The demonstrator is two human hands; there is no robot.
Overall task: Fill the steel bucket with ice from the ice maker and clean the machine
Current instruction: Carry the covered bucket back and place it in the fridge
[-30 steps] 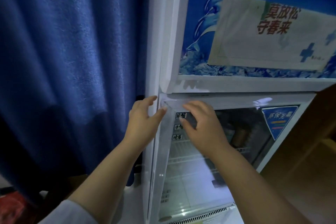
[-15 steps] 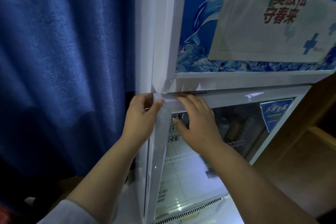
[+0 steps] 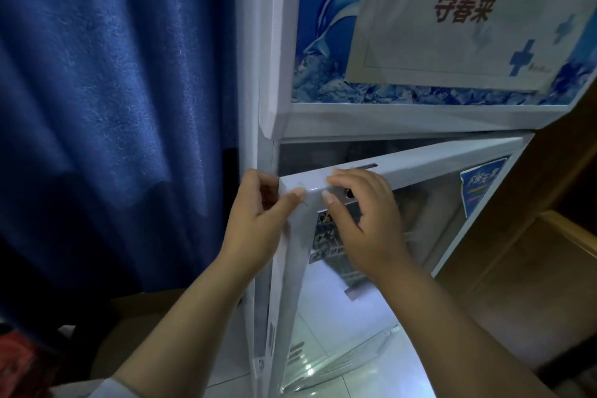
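A white cabinet-style machine stands in front of me, with a blue ice-and-dolphin upper door. Its lower glass door is swung partly open at the top left corner, showing a dark gap behind it. My left hand grips that corner's outer edge, fingers curled behind it and thumb on the front. My right hand holds the door's top rail, fingers over the top and thumb on the frame. No steel bucket is in view.
A dark blue curtain hangs close on the left. A wooden surface lies at the right. A paper notice with red characters covers the upper door, and a blue sticker sits on the glass.
The lower glass door has swung out from shut to partly open. Both hands went from resting at its top left corner to gripping its edge and top rail.
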